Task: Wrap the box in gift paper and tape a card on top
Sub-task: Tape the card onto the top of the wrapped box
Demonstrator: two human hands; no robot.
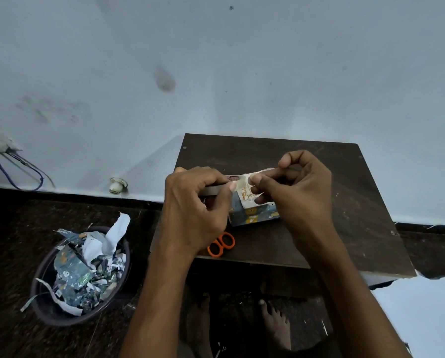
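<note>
A small box [252,215] wrapped in blue patterned gift paper sits in the middle of the dark wooden table [345,202]. On top of it lies a cream card [247,196] with gold lettering. My left hand [195,205] grips a roll of tape [215,189] just left of the box, thumb on its rim. My right hand [296,187] pinches the end of a clear tape strip [244,178] pulled from the roll, stretched over the card. Both hands hide much of the box.
Orange-handled scissors [221,244] lie near the table's front edge, partly under my left wrist. A dark bin [79,275] full of gift paper scraps stands on the floor at left. A pale wall runs close behind the table. My bare feet show below.
</note>
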